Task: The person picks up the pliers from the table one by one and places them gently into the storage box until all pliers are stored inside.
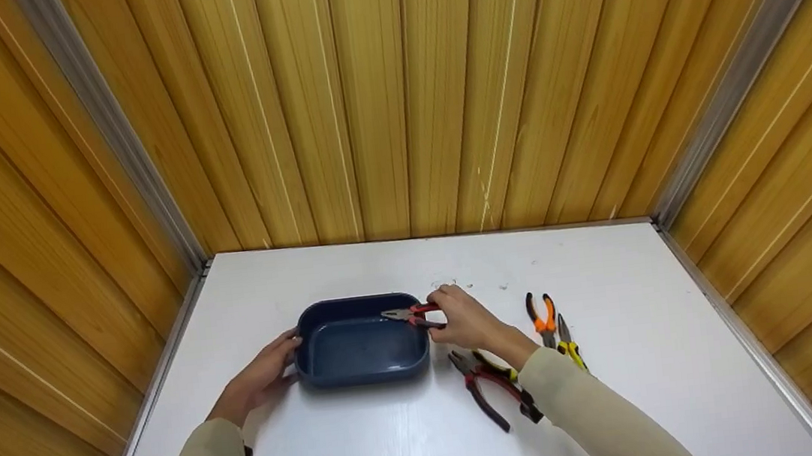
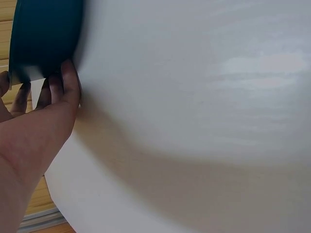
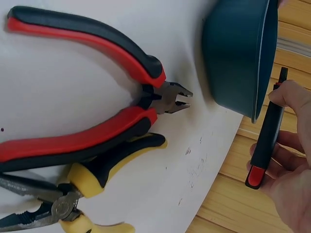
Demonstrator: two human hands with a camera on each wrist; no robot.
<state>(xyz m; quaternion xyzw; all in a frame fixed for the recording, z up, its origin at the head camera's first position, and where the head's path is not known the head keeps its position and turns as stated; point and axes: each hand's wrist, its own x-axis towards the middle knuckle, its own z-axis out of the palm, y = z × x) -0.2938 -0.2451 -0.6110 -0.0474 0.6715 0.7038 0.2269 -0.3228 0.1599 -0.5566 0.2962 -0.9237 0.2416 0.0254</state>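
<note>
The left hand (image 1: 266, 369) grips the left end of a dark blue rectangular tub (image 1: 365, 377) with rounded corners, thumb at the rim and fingers against the outer wall. The tub stands on a white table (image 1: 368, 443).

The right hand (image 1: 465, 320) is clamped on small red-and-black pliers (image 1: 412, 316), pinching the handles between thumb and fingers. Their handles are spread, and the metal nose points left over the tub's right end; whether they touch the rim I cannot tell.

Near the tub's front right corner lie larger red-and-black pliers (image 3: 151, 97), handles wide and jaws apart. Close against one of their handles are yellow-and-black pliers (image 3: 63, 206), also with jaws apart, partly hidden by the right forearm in the head view. Farther right, beyond that forearm, orange-and-black pliers (image 1: 546, 325) lie with handles toward the back wall (image 1: 378, 110), beside yellow long-nose pliers (image 1: 567, 343) turned the opposite way. Any lettering on the tools is too small to read.

Dark scuffs (image 3: 188, 150) mark the tabletop. Both sleeves (image 1: 598, 408) are beige, and the walls are wood-patterned panels.
</note>
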